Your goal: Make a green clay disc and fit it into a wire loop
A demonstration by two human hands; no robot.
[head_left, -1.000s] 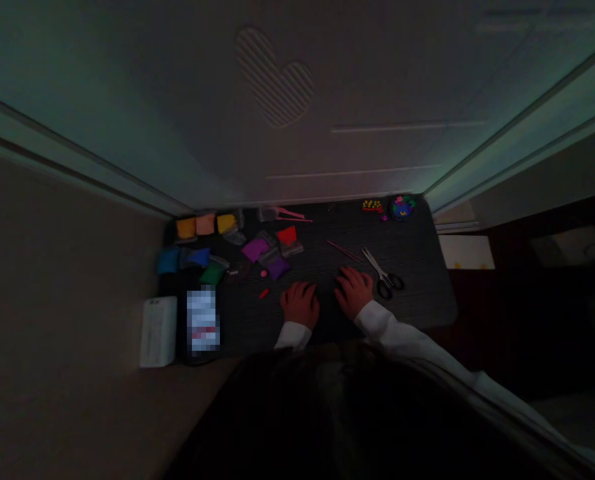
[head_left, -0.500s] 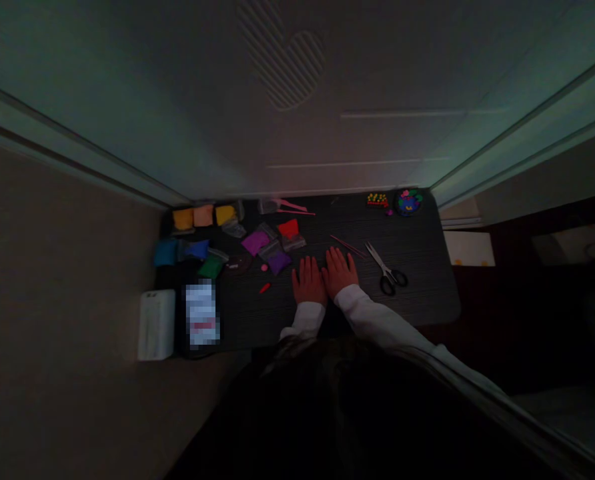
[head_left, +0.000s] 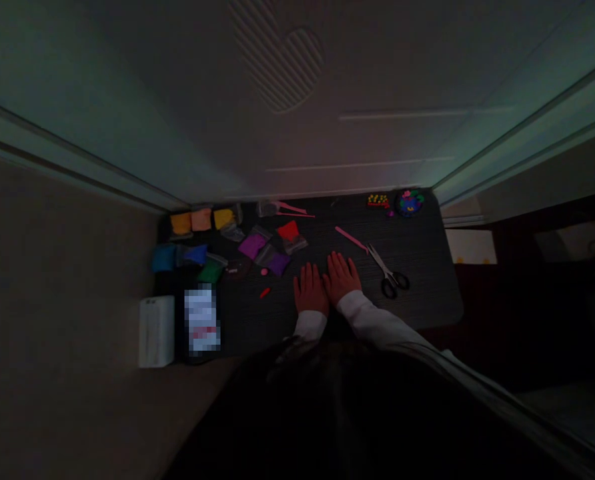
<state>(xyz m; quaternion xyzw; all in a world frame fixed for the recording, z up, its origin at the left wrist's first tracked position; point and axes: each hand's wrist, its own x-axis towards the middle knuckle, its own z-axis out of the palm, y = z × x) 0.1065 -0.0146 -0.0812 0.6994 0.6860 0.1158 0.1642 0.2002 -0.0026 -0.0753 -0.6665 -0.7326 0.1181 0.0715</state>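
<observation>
My left hand and right hand lay palm-down, side by side, fingers extended. Pink tool sat just beyond the right, long axis slanting rightward toward me; scissors right of it, blades pointing away-left.

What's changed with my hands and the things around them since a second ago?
Your left hand moved right and your right hand moved left, so they now lie side by side, outstretched. The pink stick-like tool has shifted slightly away from you and shows a broader face. Neither hand took hold of anything. The scissors, small red piece and red-filled plastic bag stayed put.
</observation>
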